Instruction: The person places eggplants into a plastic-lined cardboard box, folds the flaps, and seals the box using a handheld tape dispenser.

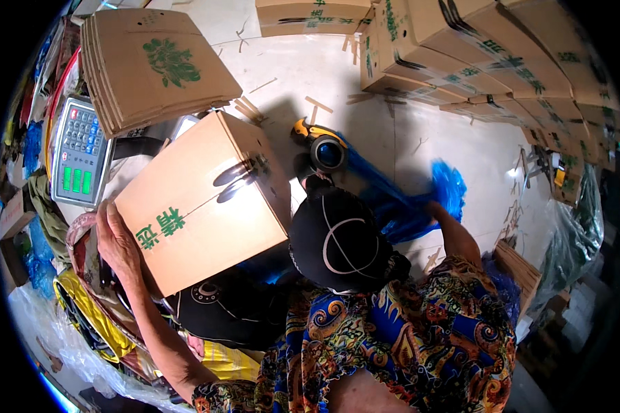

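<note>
A brown cardboard box (213, 206) with green print and an oval hand hole stands in front of me, tilted in view. My left hand (119, 241) lies against its left side, fingers stretched out along the cardboard. Out to the right, my right hand (435, 210) is closed on a crumpled blue plastic bag (406, 213), which trails over the floor toward the box. Its fingertips are partly hidden. Beyond the box's right side lies a yellow and black tape dispenser (326, 151).
A scale's keypad and display unit (80, 151) stands at left, beside stacked flat cardboard sheets (158, 69). Packed boxes (461, 62) fill the back right. Cardboard scraps (317, 107) litter the floor. Clear plastic sheeting (575, 234) hangs at right; yellow sacks (89, 316) lie lower left.
</note>
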{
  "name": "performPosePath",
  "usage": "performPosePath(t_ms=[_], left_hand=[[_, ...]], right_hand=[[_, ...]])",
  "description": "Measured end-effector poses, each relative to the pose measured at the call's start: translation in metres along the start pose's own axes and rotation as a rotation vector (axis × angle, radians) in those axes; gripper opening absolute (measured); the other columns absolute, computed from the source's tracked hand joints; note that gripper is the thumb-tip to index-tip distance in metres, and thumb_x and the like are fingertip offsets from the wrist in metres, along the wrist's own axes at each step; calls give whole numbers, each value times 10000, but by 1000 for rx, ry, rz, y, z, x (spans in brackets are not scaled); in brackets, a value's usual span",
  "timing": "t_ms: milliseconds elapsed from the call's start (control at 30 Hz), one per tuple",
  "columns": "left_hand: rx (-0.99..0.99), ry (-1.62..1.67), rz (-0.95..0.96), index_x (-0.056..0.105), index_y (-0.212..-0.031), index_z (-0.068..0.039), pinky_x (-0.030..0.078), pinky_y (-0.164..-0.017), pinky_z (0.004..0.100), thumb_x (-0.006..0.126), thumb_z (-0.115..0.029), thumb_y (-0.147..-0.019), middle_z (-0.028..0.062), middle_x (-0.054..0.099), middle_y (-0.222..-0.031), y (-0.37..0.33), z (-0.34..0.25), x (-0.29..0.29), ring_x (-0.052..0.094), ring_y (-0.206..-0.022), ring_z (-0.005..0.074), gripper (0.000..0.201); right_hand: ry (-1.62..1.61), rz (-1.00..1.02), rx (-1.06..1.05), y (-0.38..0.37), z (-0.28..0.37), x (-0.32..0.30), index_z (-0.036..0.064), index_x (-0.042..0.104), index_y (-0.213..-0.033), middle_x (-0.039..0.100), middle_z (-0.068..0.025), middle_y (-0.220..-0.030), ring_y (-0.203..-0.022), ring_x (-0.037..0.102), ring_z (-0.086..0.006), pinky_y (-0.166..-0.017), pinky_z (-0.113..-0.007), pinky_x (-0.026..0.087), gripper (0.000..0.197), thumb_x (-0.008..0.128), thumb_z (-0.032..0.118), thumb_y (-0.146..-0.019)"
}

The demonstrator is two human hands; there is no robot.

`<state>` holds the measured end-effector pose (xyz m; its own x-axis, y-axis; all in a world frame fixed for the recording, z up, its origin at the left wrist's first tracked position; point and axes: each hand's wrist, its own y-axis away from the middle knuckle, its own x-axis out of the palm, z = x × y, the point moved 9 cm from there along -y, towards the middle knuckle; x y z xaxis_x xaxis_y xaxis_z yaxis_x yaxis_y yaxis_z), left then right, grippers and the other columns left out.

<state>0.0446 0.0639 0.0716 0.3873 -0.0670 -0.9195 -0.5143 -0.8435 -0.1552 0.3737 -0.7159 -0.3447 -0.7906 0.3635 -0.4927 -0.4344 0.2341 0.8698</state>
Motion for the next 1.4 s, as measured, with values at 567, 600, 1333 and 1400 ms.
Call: performPosePath(t_ms=[567, 600, 1333, 1400], left_hand=[[-64, 63, -9, 593, -1201, -48, 455, -901, 455, 427, -392, -992, 239, 623, -1143, 0, -6, -4, 578, -1072, 436, 436], [-75, 56, -9, 594, -1201, -50, 456, -899, 455, 423, -404, -992, 240, 623, -1140, -1, -4, 2, 578, -1074, 435, 445], [-407, 745, 180, 598, -1147, -42, 473, -835, 343, 406, -514, -984, 150, 671, -1057, 56, 159, 18, 640, -952, 253, 535], [-670, 1037, 349, 603, -1140, -50, 486, -823, 321, 426, -513, -973, 113, 657, -1108, 93, 143, 52, 622, -971, 184, 524]], right_hand=[[-201, 291, -1496, 447, 427, 35, 24, 421, -1382, 531, -165, -1260, -1166, 520, -241, -977, -348, 430, 530, 542, 331, -967], [-251, 373, -1549, 471, 442, 41, 41, 330, -1455, 447, -177, -1393, -1275, 442, -231, -1037, -345, 386, 594, 511, 352, -982], [-591, 1239, -791, 384, 485, 146, -12, 470, -1348, 633, -81, -1166, -1075, 612, -189, -932, -345, 486, 507, 639, 201, -919], [-506, 1106, -1037, 433, 495, 96, -23, 518, -1275, 641, -102, -1132, -1039, 626, -199, -924, -347, 496, 424, 630, 166, -913]])
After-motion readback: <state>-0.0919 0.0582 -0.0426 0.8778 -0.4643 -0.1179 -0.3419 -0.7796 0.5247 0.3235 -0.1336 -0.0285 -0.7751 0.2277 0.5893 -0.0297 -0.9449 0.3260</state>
